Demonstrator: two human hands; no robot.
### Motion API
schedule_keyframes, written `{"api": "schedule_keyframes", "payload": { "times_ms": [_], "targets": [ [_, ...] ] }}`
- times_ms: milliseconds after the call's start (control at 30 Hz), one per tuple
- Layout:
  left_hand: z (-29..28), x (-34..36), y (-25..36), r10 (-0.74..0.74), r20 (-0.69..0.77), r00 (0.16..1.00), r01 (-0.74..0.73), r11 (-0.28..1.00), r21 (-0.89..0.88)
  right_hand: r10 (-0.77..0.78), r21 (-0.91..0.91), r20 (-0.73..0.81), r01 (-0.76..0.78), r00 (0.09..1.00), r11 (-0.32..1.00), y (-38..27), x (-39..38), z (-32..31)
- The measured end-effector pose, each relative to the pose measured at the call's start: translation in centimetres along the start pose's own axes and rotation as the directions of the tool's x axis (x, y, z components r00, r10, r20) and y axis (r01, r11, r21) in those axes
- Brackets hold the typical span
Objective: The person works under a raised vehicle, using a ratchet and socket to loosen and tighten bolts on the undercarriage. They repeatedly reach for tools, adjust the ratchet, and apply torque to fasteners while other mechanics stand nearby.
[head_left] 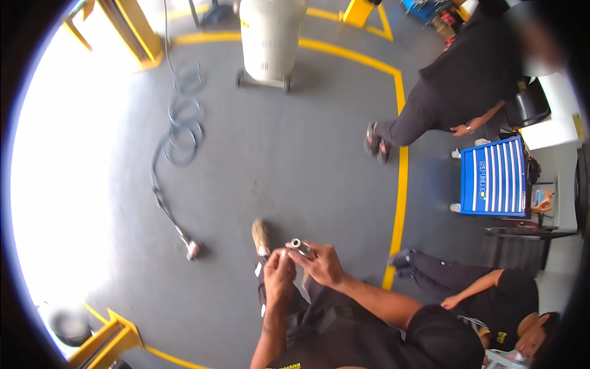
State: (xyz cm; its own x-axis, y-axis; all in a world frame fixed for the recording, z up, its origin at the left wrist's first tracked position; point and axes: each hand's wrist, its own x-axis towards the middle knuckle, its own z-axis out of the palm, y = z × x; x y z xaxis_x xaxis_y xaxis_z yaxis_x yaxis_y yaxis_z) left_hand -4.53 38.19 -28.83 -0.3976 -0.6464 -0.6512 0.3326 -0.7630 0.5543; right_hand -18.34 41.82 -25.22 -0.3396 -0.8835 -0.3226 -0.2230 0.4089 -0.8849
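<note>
In front of my body, my right hand [323, 265] is closed around a shiny metal socket [297, 243], a short cylinder whose round hollow end points up. My left hand [279, 270] is right beside it, fingers pinched together and their tips close to the fingers of my right hand. Whatever the left fingertips hold, if anything, is too small to make out. Both hands are above the grey floor [264, 141], over my legs and one tan shoe [261, 235].
A coiled air hose [182, 129] with a tool [192, 249] on its end lies at left. A light-coloured wheeled tank [269, 40] stands ahead. Two people [467, 80] are at right, near a blue tool cabinet [493, 177]. Yellow lift posts [132, 31] and floor lines surround the area.
</note>
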Motion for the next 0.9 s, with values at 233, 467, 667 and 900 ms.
{"api": "schedule_keyframes", "payload": {
  "times_ms": [233,467,667,900],
  "targets": [
    [13.8,-7.8,0.8,-0.089,0.347,0.934,0.081,0.996,0.038,0.025,0.106,-0.465,0.028,0.885,0.994,-6.3,-9.9,-10.6],
    [16.2,-9.0,4.2,0.115,0.425,0.898,-0.298,0.869,0.395,-0.033,-0.022,-0.539,0.024,0.842,0.999,-9.8,-14.6,-13.1],
    [18.6,-7.6,12.8,0.154,0.608,0.779,-0.554,0.625,0.550,-0.273,-0.313,-0.607,0.091,0.746,0.945,-11.8,-13.3,-12.6],
    [20.9,-6.4,19.0,0.047,0.787,0.615,-0.788,0.016,0.615,-0.312,-0.546,-0.642,-0.133,0.700,0.827,-15.9,-13.1,-10.4]
  ]
}}
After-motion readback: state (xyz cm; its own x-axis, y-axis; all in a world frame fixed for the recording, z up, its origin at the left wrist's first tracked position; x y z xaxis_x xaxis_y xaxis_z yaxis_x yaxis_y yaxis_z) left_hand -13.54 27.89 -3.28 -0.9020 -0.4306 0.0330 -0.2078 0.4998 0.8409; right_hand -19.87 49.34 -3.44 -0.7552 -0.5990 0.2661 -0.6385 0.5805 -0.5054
